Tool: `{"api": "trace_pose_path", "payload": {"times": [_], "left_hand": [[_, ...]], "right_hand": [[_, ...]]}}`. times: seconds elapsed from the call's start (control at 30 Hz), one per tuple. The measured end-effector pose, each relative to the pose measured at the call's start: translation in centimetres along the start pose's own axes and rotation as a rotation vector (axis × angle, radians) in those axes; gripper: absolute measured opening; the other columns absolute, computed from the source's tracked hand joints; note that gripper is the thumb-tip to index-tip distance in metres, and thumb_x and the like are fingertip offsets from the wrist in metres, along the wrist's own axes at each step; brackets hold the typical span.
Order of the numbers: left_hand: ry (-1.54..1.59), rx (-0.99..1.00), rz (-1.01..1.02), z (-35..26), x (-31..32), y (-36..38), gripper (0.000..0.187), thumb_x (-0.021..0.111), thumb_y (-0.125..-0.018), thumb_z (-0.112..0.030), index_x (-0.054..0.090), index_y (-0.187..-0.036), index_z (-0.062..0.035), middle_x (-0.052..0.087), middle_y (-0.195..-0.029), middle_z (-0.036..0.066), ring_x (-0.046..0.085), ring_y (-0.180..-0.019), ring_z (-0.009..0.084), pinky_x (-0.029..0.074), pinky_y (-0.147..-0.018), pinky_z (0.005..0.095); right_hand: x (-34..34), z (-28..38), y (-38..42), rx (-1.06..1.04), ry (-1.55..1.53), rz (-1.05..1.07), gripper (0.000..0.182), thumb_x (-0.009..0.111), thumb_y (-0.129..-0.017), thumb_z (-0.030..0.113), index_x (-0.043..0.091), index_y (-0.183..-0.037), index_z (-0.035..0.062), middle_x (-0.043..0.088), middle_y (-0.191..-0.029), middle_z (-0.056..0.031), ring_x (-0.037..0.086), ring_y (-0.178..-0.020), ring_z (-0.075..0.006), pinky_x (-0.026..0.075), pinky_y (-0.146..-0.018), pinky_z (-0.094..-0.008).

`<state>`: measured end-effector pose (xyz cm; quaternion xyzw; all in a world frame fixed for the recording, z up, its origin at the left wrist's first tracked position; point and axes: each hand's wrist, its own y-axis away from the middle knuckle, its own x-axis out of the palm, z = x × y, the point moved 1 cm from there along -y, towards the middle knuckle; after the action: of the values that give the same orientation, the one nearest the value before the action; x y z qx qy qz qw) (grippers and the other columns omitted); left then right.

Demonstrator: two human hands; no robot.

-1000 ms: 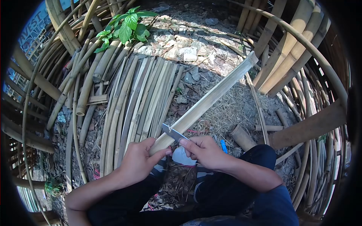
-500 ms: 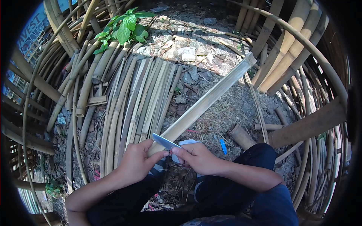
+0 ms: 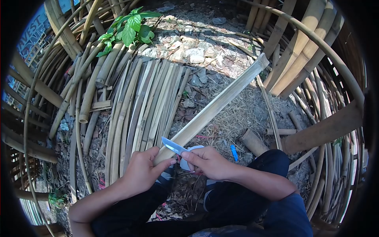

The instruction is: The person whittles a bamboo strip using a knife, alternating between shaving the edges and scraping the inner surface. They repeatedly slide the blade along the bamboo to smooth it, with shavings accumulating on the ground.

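Note:
A split bamboo strip [image 3: 221, 106] runs diagonally from my lap up to the right, its pale inner side showing. My left hand [image 3: 144, 166] is wrapped round its near end. My right hand [image 3: 205, 161] holds a knife [image 3: 173, 145], and the blade lies across the strip just ahead of my left hand. Something white [image 3: 188, 162], perhaps cloth, shows beside and under my right hand; the knife's handle is mostly hidden by my fingers.
Many split bamboo strips [image 3: 152, 98] lie side by side at the left. Beyond them grows a leafy green plant [image 3: 129, 31]. Thick bamboo poles [image 3: 302, 51] stand at the right. Pale shavings [image 3: 233, 114], a short bamboo piece [image 3: 253, 143] and a blue object [image 3: 234, 152] lie on the ground.
The knife blade has turned slightly, showing more of its bright flat side. My right hand has shifted and tilted a little; my left hand and the strip have barely moved.

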<state>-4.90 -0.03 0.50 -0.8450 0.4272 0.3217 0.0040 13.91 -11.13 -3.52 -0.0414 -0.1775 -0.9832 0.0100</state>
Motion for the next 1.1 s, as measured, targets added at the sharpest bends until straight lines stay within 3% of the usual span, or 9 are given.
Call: {"api": "trace_pose_path", "payload": {"times": [0.2,0.47,0.73,0.93,1.0,1.03,1.1], "left_hand": [[-0.053,0.011,-0.028,-0.2,-0.2,0.1,0.034,0.076,-0.088,-0.024,0.058,-0.078,0.0032,0.055,-0.061,0.001,0.046,-0.061,0.0036,0.038,-0.047,0.0282],[-0.020,0.014,-0.052,-0.3,-0.2,0.1,0.036,0.075,-0.089,-0.026,0.058,-0.077,0.0028,0.053,-0.058,0.003,0.043,-0.057,0.0043,0.037,-0.046,0.0293],[-0.096,0.017,-0.066,-0.8,-0.5,0.3,0.038,0.075,-0.089,-0.028,0.059,-0.077,0.0043,0.057,-0.060,0.007,0.052,-0.056,0.0073,0.040,-0.047,0.0311],[-0.046,-0.021,-0.073,-0.2,-0.5,0.4,0.036,0.075,-0.089,-0.027,0.061,-0.081,0.0049,0.057,-0.060,0.006,0.052,-0.055,0.0061,0.040,-0.046,0.0292],[-0.048,-0.079,-0.045,0.1,-0.8,0.8,0.035,0.075,-0.089,-0.027,0.061,-0.083,0.0050,0.057,-0.060,0.005,0.051,-0.055,0.0056,0.040,-0.046,0.0286],[-0.050,-0.132,-0.025,0.1,-1.0,0.9,0.035,0.075,-0.089,-0.027,0.062,-0.084,0.0051,0.057,-0.060,0.004,0.051,-0.055,0.0051,0.040,-0.046,0.0280],[-0.058,-0.124,-0.005,0.1,-1.0,0.6,0.035,0.074,-0.090,-0.027,0.062,-0.085,0.0050,0.057,-0.061,0.003,0.051,-0.055,0.0050,0.040,-0.046,0.0277]], "right_hand": [[-1.3,1.6,0.4,0.118,0.100,-0.104,0.050,0.050,-0.102,0.043,0.060,-0.072,0.0043,0.046,-0.057,0.0021,0.042,-0.051,-0.0060,0.034,-0.048,-0.0241],[-1.7,2.6,0.5,0.098,0.083,-0.105,0.047,0.054,-0.101,0.042,0.064,-0.078,0.0019,0.055,-0.066,0.0008,0.047,-0.057,-0.0061,0.040,-0.053,-0.0239],[-2.6,2.3,0.4,0.073,0.133,-0.138,0.048,0.057,-0.100,0.040,0.064,-0.074,0.0005,0.056,-0.064,0.0002,0.048,-0.058,-0.0065,0.041,-0.053,-0.0248],[-4.1,2.2,0.3,0.036,0.137,-0.168,0.051,0.055,-0.100,0.044,0.060,-0.069,0.0027,0.049,-0.059,0.0011,0.044,-0.054,-0.0064,0.035,-0.048,-0.0243],[-7.0,3.0,0.3,0.020,-0.073,-0.418,0.052,0.052,-0.101,0.045,0.056,-0.067,0.0050,0.044,-0.056,0.0028,0.039,-0.050,-0.0059,0.031,-0.046,-0.0231],[-7.7,2.9,0.5,0.018,-0.070,-0.424,0.052,0.052,-0.101,0.045,0.056,-0.067,0.0050,0.044,-0.056,0.0028,0.039,-0.050,-0.0059,0.031,-0.046,-0.0231],[-8.8,2.6,0.8,0.067,-0.050,-0.465,0.049,0.048,-0.103,0.046,0.051,-0.071,0.0084,0.035,-0.054,0.0059,0.027,-0.045,-0.0047,0.022,-0.043,-0.0216]]}}
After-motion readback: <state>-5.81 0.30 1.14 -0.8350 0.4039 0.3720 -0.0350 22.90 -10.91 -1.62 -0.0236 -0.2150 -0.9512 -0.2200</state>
